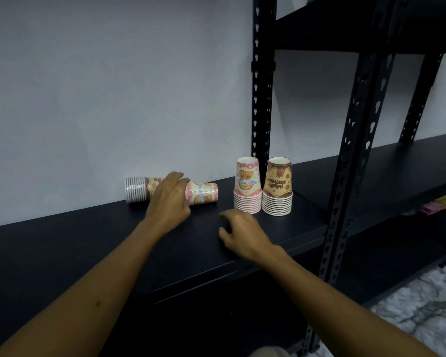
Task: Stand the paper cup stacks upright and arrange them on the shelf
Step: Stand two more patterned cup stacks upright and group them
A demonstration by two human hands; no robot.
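Left hand (169, 199) curled over the pink cup stack (202, 193) lying on its side on the shelf (88, 243) beside a toppled brown stack (139, 189) — right hand (242, 233) loosely open, empty, near two upright stacks (263, 188) — best tipped rims-down, gently, without crushing.

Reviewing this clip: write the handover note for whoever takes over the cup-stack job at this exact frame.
Left hand: on the lying pink cup stack, fingers curled over it.
Right hand: loosely curled above the shelf, holding nothing.
Done: pink upright stack and brown upright stack stand rim-down, side by side.
Left: the lying pink stack and the lying brown stack behind it by the wall; stand both and line them up.
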